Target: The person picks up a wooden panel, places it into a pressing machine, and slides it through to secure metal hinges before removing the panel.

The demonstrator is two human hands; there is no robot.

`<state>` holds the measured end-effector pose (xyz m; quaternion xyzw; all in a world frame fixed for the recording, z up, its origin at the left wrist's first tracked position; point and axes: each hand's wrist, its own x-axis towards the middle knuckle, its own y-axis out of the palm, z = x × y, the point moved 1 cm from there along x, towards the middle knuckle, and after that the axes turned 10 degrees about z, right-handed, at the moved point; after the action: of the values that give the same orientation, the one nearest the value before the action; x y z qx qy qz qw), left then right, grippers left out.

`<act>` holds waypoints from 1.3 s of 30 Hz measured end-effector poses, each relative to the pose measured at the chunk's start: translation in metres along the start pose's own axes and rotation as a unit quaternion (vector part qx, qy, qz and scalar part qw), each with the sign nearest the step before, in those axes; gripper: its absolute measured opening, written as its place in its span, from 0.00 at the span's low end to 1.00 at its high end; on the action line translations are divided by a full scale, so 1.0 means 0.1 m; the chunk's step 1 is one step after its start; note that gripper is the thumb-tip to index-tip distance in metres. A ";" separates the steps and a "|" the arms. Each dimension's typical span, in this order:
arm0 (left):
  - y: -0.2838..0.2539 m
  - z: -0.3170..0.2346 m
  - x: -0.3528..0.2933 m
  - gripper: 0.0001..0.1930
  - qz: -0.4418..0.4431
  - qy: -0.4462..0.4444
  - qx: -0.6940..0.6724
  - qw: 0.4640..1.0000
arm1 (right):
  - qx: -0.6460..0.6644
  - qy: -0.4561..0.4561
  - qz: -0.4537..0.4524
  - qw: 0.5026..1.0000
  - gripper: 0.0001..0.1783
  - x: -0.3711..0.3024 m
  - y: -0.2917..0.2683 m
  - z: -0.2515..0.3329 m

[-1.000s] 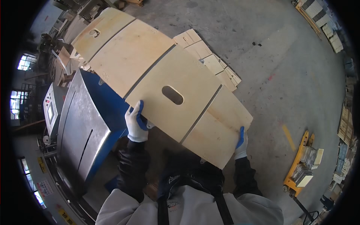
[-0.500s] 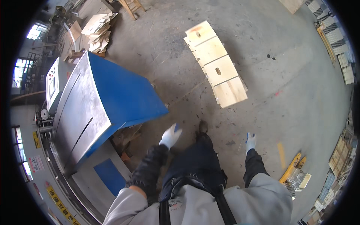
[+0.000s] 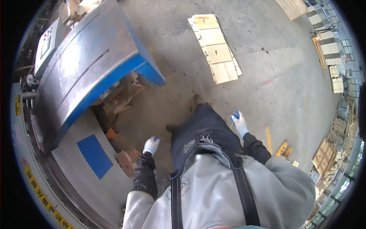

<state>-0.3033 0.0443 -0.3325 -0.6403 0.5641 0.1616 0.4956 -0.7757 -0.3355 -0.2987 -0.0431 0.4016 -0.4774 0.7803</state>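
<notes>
Walking clear of the machine (image 3: 87, 65) with both gloved hands empty: left hand (image 3: 151, 145) loosely curled just off its lower edge, right hand (image 3: 239, 123) open on the far side of the legs. Boards (image 3: 215, 47) lie flat on the floor (image 3: 289, 87) out beyond the machine's blue corner, so I'd swing wide of that corner, since the open room is all on that side

Stained concrete workshop floor (image 3: 274, 87)
</notes>
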 end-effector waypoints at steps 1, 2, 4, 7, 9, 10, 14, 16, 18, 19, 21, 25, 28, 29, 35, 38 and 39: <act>-0.08 0.09 0.06 0.22 -0.049 0.011 -0.020 0.999 | -0.004 0.020 0.005 1.000 0.42 -0.08 -0.04 0.03; -0.16 0.22 0.12 0.22 -0.099 0.020 -0.040 0.994 | -0.009 0.039 0.011 0.999 0.42 -0.14 -0.09 0.03; -0.28 0.56 0.22 0.22 -0.195 0.056 -0.098 0.974 | -0.049 0.058 0.024 0.997 0.44 -0.15 -0.20 -0.10; -0.12 0.73 0.20 0.20 -0.249 0.053 -0.350 0.901 | -0.158 0.076 0.029 0.984 0.48 0.07 -0.75 -0.51; 0.33 0.61 0.02 0.20 -0.274 0.032 -0.490 0.827 | -0.212 0.105 0.029 0.971 0.50 0.42 -1.38 -0.66; 0.52 0.60 -0.17 0.19 -0.305 0.022 -0.537 0.786 | -0.243 0.063 0.041 0.967 0.50 0.66 -1.35 -0.51; 2.16 0.54 -1.04 0.18 -0.342 -0.167 -0.553 0.741 | -0.318 -0.070 0.138 0.936 0.47 1.77 -0.75 0.95; 3.15 -0.04 -1.33 0.14 -0.318 -0.238 -0.606 0.690 | -0.302 -0.119 0.209 0.922 0.42 2.34 -0.25 1.80; 4.13 -0.88 -1.58 0.11 -0.336 -0.346 -0.701 0.525 | -0.417 -0.224 0.275 0.837 0.41 2.40 0.68 2.85; 4.43 -1.43 -1.56 0.10 -0.325 -0.366 -0.730 0.477 | -0.434 -0.250 0.292 0.815 0.41 2.57 0.77 3.01; 5.02 -2.55 -1.67 0.09 -0.285 -0.396 -0.781 0.390 | -0.397 -0.330 0.370 0.773 0.39 2.75 1.16 3.14; 5.65 -4.09 -1.30 0.14 -0.188 -0.340 -0.796 0.465 | -0.304 -0.329 0.546 0.708 0.30 2.16 1.97 3.27; 5.95 -4.66 -0.77 0.23 -0.142 -0.321 -0.692 0.631 | -0.352 -0.339 0.607 0.626 0.29 1.71 2.16 2.85; 6.12 -4.83 -0.52 0.23 -0.154 -0.331 -0.713 0.599 | -0.379 -0.330 0.626 0.596 0.29 1.64 2.22 2.59; 6.03 -4.32 -0.48 0.24 -0.370 -0.374 -0.665 0.530 | -0.510 -0.225 0.652 0.514 0.31 0.44 2.17 1.99; 6.13 -3.54 -0.95 0.20 -0.410 -0.387 -0.778 0.278 | -0.506 -0.358 0.677 0.397 0.32 -0.60 2.75 1.72; 6.38 -3.33 -1.11 0.19 -0.467 -0.414 -0.739 0.254 | -0.504 -0.425 0.681 0.319 0.31 -1.38 2.85 1.64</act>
<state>-1.0181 -0.0839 -0.3847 -0.7255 -0.4801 0.4916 -0.0381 -0.4937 -0.1254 -0.2357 -0.3367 0.0664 0.5997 0.7229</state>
